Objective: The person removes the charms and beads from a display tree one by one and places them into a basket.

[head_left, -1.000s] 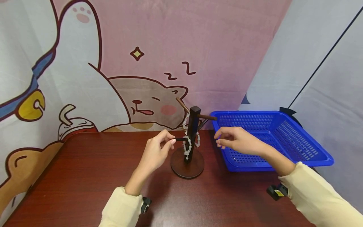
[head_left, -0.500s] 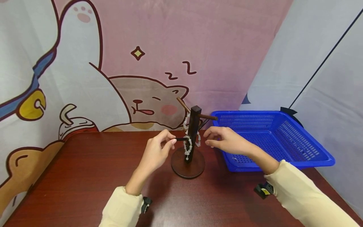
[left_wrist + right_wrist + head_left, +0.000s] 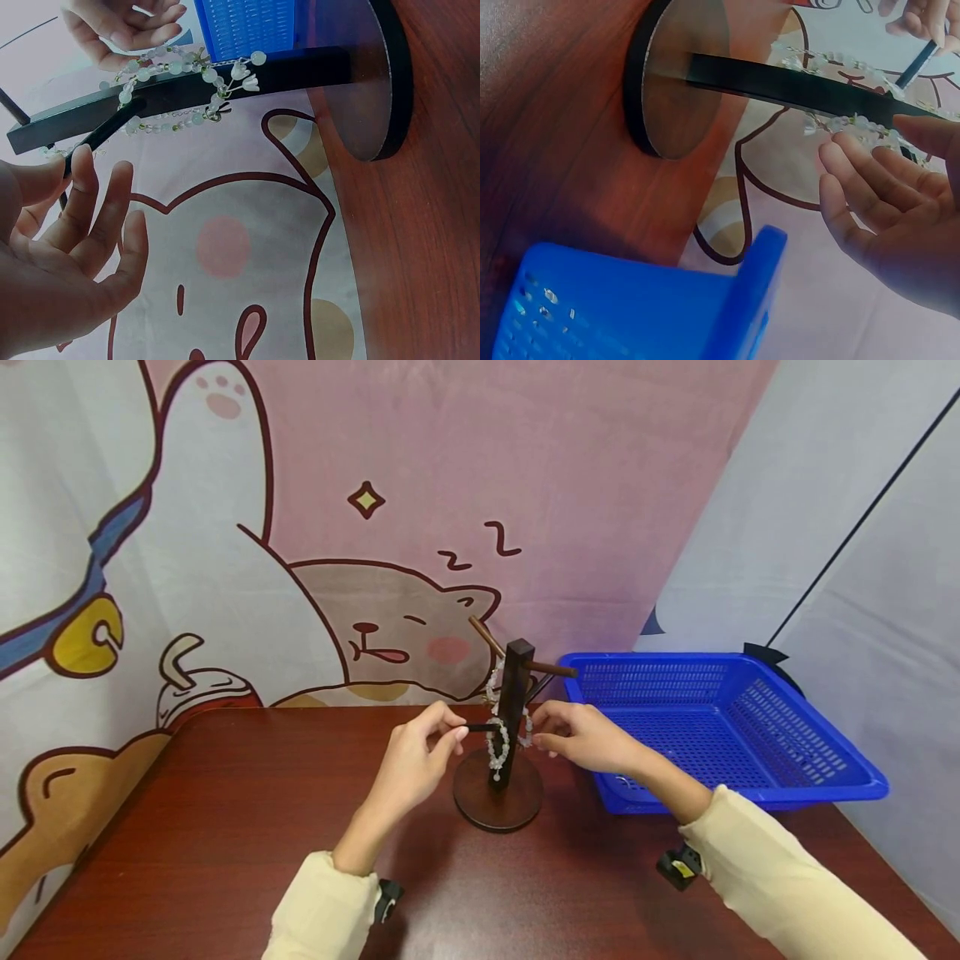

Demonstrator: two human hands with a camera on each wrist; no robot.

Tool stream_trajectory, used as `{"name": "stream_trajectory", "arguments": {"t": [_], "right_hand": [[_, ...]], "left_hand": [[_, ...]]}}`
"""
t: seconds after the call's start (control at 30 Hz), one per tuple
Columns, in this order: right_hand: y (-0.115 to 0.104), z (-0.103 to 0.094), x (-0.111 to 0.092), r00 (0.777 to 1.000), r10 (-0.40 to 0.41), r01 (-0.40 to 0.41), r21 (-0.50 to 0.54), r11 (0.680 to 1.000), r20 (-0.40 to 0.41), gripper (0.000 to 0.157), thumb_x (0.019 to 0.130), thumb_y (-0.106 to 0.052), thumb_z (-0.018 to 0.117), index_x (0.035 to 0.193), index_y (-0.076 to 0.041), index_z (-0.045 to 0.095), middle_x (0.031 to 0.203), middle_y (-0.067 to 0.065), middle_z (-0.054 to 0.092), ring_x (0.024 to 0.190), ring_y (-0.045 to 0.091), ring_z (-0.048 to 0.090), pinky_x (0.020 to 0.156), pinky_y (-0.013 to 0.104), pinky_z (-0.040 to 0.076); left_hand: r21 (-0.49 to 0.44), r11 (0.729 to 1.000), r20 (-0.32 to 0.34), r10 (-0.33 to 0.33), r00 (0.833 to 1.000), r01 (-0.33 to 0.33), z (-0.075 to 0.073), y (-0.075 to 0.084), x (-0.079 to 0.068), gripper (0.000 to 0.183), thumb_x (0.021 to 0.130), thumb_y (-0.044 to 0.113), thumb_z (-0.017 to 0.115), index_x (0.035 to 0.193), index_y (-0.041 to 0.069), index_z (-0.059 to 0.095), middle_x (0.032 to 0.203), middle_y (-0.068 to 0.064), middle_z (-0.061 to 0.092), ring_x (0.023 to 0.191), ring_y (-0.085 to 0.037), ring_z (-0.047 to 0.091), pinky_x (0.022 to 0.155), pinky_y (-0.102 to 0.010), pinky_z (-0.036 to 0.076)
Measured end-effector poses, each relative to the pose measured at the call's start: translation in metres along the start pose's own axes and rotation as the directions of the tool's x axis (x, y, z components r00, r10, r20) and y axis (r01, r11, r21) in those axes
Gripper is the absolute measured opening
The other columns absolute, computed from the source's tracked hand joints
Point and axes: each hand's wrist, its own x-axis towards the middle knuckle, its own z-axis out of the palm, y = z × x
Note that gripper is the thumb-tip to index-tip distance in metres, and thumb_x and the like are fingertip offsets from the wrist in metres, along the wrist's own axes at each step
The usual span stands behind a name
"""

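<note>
In the head view, we are bringing our right hand (image 3: 581,735) toward nine o'clock, from the blue basket (image 3: 660,658) to just beside the beaded bracelet (image 3: 862,124) at the dark stand's (image 3: 514,689) three o'clock.

Reddish-brown table (image 3: 225,827). Behind it, printed cloth backdrop (image 3: 600,485), pink and pale: cartoon animal (image 3: 420,622), eyes closed, two Zs (image 3: 501,540) above; yellow bell (image 3: 75,639) on blue band (image 3: 120,527); cup (image 3: 206,695) with curved straw (image 3: 172,665); four-pointed star (image 3: 367,500).

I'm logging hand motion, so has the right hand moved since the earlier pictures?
Yes, in the head view the right hand has moved left, closer to the bracelet stand.
</note>
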Motion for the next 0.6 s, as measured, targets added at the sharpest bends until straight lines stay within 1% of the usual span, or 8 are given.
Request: {"name": "stream_trajectory", "arguments": {"t": [0.13, 0.3, 0.43, 0.6], "right_hand": [[0.0, 0.004, 0.002, 1.0, -0.001, 0.001, 0.006, 1.0, -0.019, 0.011, 0.087, -0.006, 0.058, 0.097, -0.002, 0.058, 0.074, 0.0, 0.064, 0.064, 0.018, 0.059, 0.056, 0.029, 0.046], [-0.001, 0.009, 0.005, 0.999, 0.014, -0.013, 0.011, 1.0, -0.045, 0.008, 0.088, -0.009, 0.058, 0.094, -0.003, 0.058, 0.071, -0.001, 0.064, 0.064, 0.024, 0.061, 0.054, 0.028, 0.045], [-0.002, 0.011, 0.005, 0.998, 0.02, -0.019, 0.004, 1.0, -0.06, 0.005, 0.089, -0.01, 0.058, 0.089, -0.004, 0.058, 0.069, -0.003, 0.064, 0.062, 0.022, 0.061, 0.053, 0.027, 0.044], [-0.002, 0.013, 0.006, 0.997, -0.005, 0.004, -0.015, 1.0, -0.079, 0.005, 0.089, -0.007, 0.057, 0.085, -0.003, 0.058, 0.067, -0.005, 0.062, 0.059, 0.016, 0.06, 0.053, 0.026, 0.043]], "left_hand": [[0.001, 1.0, 0.0, 0.005, 1.0, -0.005, 0.0, 0.0, 0.0, 0.007, 0.089, 0.01, 0.058, 0.086, 0.005, 0.06, 0.064, 0.001, 0.059, 0.052, -0.007, 0.054, 0.054, -0.026, 0.04], [-0.001, 1.0, -0.001, 0.011, 1.0, -0.011, 0.0, 0.0, 0.0, 0.006, 0.089, 0.009, 0.059, 0.085, 0.005, 0.06, 0.064, 0.001, 0.059, 0.052, -0.007, 0.054, 0.053, -0.026, 0.039], [-0.004, 1.0, -0.002, 0.018, 1.0, -0.018, 0.0, 0.0, 0.0, 0.006, 0.089, 0.009, 0.059, 0.085, 0.005, 0.06, 0.064, 0.001, 0.059, 0.053, -0.007, 0.054, 0.053, -0.025, 0.04], [-0.005, 1.0, -0.004, 0.018, 1.0, -0.018, 0.0, 0.0, 0.0, 0.006, 0.089, 0.009, 0.059, 0.085, 0.005, 0.06, 0.063, 0.001, 0.059, 0.053, -0.007, 0.054, 0.054, -0.025, 0.04]]}}
